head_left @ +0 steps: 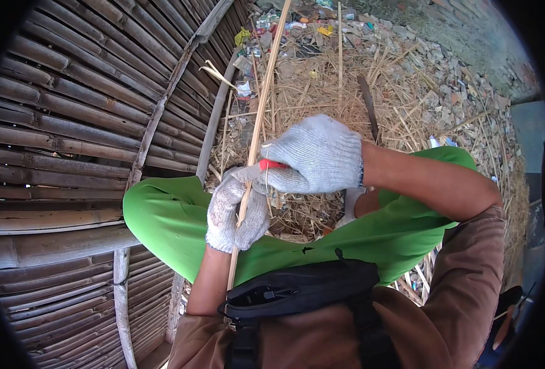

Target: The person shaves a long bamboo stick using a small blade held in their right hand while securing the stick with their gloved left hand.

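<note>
One pale strip [260, 111], lengthwise away, slightly rightward

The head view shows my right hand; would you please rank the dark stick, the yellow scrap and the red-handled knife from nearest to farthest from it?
1. Red-handled knife: held in the right hand.
2. Dark stick: on the ground, just beyond the hand and to its right.
3. Yellow scrap: far ahead, among the litter.
</note>
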### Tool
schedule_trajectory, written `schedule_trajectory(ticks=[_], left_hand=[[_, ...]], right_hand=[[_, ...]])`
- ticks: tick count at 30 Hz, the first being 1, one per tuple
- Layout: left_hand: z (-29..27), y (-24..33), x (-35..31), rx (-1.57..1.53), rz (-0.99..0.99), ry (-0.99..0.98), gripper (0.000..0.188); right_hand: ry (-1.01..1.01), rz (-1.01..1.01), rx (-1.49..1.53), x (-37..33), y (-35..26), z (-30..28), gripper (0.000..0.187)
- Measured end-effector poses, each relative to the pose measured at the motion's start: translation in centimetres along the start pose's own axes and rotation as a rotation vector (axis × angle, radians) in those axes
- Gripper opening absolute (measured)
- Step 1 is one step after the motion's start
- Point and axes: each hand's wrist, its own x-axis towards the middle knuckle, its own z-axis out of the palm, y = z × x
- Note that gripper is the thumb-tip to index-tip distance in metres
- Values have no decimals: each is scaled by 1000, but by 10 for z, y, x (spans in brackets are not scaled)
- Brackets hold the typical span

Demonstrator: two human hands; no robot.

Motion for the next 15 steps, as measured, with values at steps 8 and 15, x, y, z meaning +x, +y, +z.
schedule_trajectory(ticks=[8, 15], left_hand=[[-20, -1, -3, -156, -85, -216, 36], [-17, -7, -8, -38, -80, -184, 37]], right_hand=[[-4, 203, -349, 18, 50, -37, 42], [67, 478, -490, 30, 125, -96, 58]])
